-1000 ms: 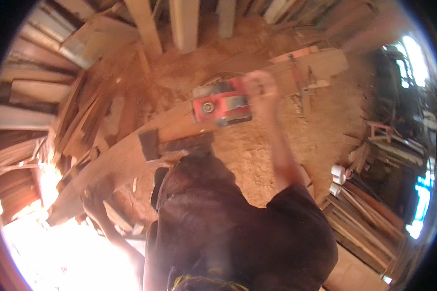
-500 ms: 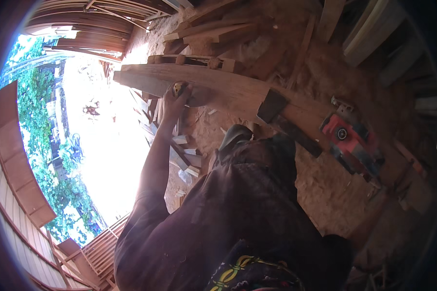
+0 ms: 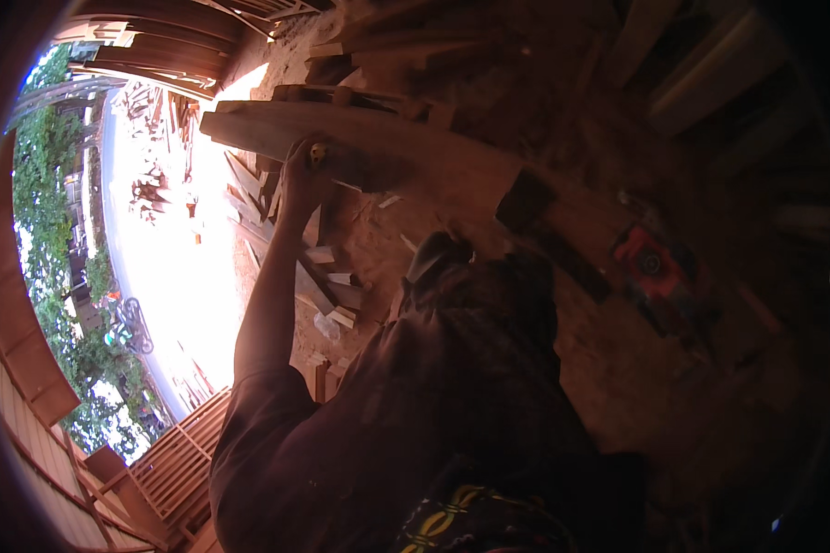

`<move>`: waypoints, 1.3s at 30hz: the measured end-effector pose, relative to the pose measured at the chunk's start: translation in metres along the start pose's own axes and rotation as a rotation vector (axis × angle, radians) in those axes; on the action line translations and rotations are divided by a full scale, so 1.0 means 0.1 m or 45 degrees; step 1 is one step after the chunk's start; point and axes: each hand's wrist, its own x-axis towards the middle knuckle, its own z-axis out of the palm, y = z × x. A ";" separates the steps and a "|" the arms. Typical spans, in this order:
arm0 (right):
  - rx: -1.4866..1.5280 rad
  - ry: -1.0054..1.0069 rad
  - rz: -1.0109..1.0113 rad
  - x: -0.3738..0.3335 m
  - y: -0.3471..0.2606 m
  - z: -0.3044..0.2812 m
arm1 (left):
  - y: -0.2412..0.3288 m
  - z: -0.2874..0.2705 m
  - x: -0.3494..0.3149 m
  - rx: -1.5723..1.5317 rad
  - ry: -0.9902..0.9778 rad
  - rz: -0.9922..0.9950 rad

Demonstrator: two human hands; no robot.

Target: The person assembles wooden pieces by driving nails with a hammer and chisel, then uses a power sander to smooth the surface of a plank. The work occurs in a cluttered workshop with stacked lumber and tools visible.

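Note:
My left hand (image 3: 302, 175) is at the far left part of a long wooden board (image 3: 415, 152), its fingers curled at the near edge. A small round yellow-and-dark thing (image 3: 318, 153) shows in its grip; its kind is unclear. A dark block (image 3: 524, 198) lies across the board, and a dark bar (image 3: 570, 264) slants from it toward the near right. Farther right, a red and black power tool (image 3: 653, 264) sits on the board's shadowed end. My right hand is lost in the dark at the right, so its fingers cannot be made out.
Loose offcuts (image 3: 327, 286) lie on the dusty ground below my left arm. Timber beams (image 3: 719, 69) lean at the far right, and planks (image 3: 171, 51) are stacked at the far left. A slatted wooden frame (image 3: 180, 461) stands at the near left. Outside is a motorcycle (image 3: 134, 324).
The picture has darkened, hiding the right forearm in shadow. My left hand and the board's left end appear slightly farther left and higher. The power tool stays at the board's right end.

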 end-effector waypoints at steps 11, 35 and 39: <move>0.408 -0.045 -1.273 -1.55 -2.96 -0.41 | -0.44 0.01 0.01 0.144 -0.305 0.624; 0.140 -0.839 -1.306 -2.30 -4.93 -0.09 | -0.62 0.39 -0.04 -0.109 -0.127 0.705; 0.097 -0.827 -1.334 -2.27 -5.00 -0.13 | -0.59 0.36 -0.02 -0.097 -0.168 0.686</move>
